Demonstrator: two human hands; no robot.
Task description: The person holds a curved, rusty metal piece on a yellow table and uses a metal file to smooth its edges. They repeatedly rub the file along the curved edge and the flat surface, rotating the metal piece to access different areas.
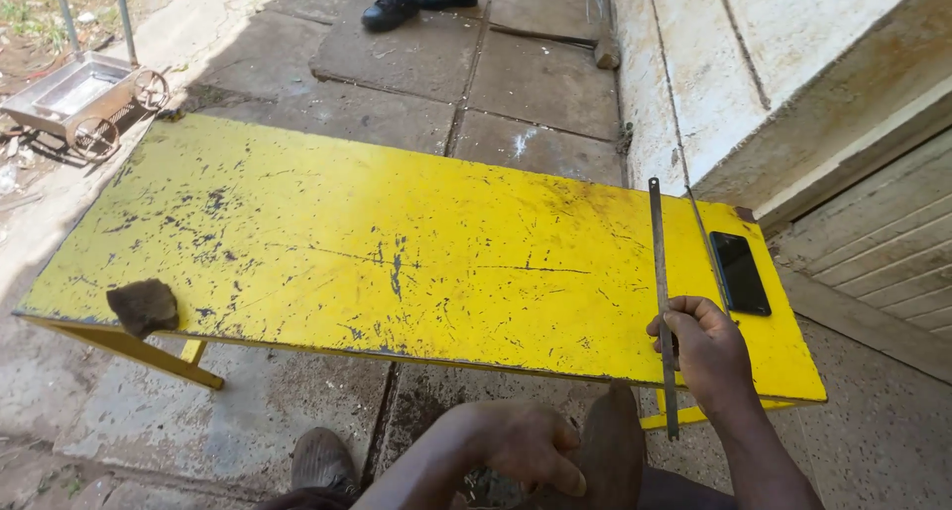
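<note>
A paved yard holds one scratched yellow table (397, 242). On it lie one dark phone (740, 272) at the right end, one brown rag (145, 306) at the left corner, and one long metal strip (661, 272). The right hand (704, 349) is closed around the strip near the table's front edge. The left hand (526, 443) rests loosely curled on a knee, holding nothing. One small metal cart (84, 99) stands beyond, near another person's black shoes (416, 2).

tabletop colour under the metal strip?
Yellow, with dark scratches and chipped patches. The tabletop shows best in the head view, under the metal strip held by the right hand.
</note>
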